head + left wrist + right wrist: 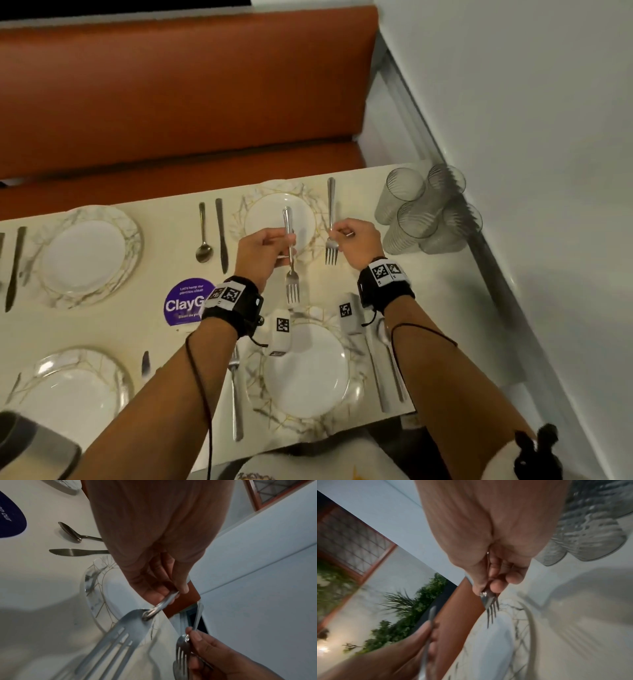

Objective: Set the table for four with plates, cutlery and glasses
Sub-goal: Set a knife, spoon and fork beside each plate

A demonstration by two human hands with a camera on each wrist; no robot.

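Forks in both your hands hang over the far right plate (pixel 279 214) in the head view. Your left hand (pixel 263 251) pinches one fork (pixel 290 253) at mid-handle, tines toward you at 6 o'clock, above the plate's near rim. Your right hand (pixel 356 241) pinches the second fork (pixel 331 222) just above its tines, handle pointing to 12 o'clock, just off the plate's 3 o'clock edge. Four ribbed glasses (pixel 424 209) cluster at 2 o'clock on the surface (pixel 442 301). A spoon (pixel 203 233) and a knife (pixel 221 234) lie at the plate's 9 o'clock side, with a purple sticker (pixel 183 301) nearer you. Three more plates are laid: far left (pixel 84 253), near left (pixel 68 387) and near right (pixel 308 370).

From the left wrist, your left hand (pixel 159 561) curls thumb and fingers around its fork (pixel 130 627), whose tines fill the foreground at 7 o'clock. Your right hand (pixel 217 660) shows at 5 o'clock, pinching the other fork (pixel 183 646).

From the right wrist, your right hand (pixel 491 547) grips its fork (pixel 489 604) at the neck, tines over the plate's rim (pixel 529 615). The glasses (pixel 590 534) are blurred at 2 o'clock. Your left hand (pixel 412 642) holds its fork's handle (pixel 431 616) at 8 o'clock.
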